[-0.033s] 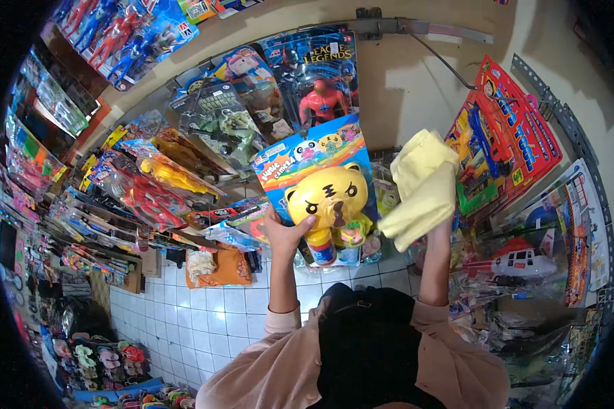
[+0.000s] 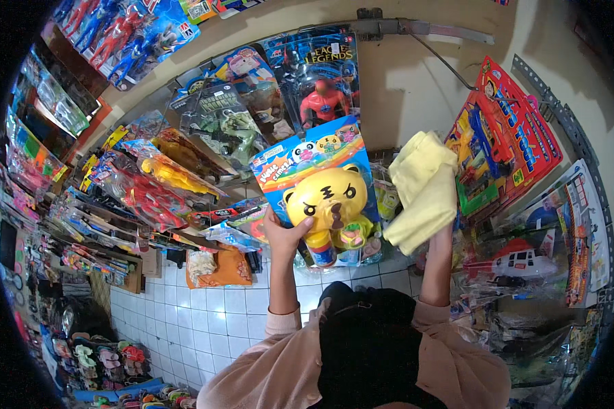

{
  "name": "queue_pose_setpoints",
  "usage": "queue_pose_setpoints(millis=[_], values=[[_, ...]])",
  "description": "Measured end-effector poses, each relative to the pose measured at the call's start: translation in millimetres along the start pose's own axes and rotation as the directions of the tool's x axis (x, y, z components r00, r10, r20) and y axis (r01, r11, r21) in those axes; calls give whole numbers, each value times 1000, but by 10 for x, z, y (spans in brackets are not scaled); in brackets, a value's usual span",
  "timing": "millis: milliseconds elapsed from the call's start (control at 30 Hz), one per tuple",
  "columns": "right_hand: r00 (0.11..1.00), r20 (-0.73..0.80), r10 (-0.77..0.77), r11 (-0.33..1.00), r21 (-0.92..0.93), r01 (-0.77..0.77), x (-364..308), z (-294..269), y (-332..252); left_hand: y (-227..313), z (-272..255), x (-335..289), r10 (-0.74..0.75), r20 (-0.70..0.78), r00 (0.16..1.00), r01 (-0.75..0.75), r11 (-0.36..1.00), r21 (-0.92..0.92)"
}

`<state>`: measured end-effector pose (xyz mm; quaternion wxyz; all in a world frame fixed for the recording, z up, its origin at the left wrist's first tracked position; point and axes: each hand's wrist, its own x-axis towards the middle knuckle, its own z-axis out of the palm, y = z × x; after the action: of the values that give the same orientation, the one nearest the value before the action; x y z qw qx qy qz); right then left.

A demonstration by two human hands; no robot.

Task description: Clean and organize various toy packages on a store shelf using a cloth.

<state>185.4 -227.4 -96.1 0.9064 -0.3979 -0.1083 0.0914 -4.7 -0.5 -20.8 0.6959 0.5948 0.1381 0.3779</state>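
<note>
My left hand (image 2: 288, 230) grips the lower left edge of a carded toy camera pack (image 2: 269, 183). Its thumb lies on the front of the plastic bubble. Inside the pack is a yellow bear-faced toy camera (image 2: 327, 198), with a small red, yellow and blue bottle (image 2: 321, 249) beneath it. On the right, a folded pale yellow cloth (image 2: 423, 184) is held up by my right hand (image 2: 441, 240), apart from the pack. The cloth covers the fingers of that hand; only the part near the wrist shows.
Packed action figures (image 2: 324, 102) hang behind the toy pack, and more packaged toys (image 2: 150, 184) crowd the left. To the right are a red carded tool set (image 2: 512, 129) and a bagged toy helicopter (image 2: 518, 262). White floor tiles (image 2: 211, 327) lie below, near an orange cloth bundle (image 2: 228, 268).
The yellow cloth has shifted slightly, its lower end moving a little right and down. My left hand and the toy pack stay nearly where they were.
</note>
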Motion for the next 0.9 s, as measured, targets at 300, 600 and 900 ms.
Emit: queue_pose_setpoints(millis=[300,600,900], values=[[990,121,69,944,-329,-26,-459,996,23,50,36,-149,9,138,990,-14,999,30],[997,-37,-66,977,-204,57,-399,973,153,222,236,-186,158,118,980,-181,956,232],[969,87,-231,846,-475,244,-567,1115,-129,668,527,-287,305,657,689,-685,572,452]])
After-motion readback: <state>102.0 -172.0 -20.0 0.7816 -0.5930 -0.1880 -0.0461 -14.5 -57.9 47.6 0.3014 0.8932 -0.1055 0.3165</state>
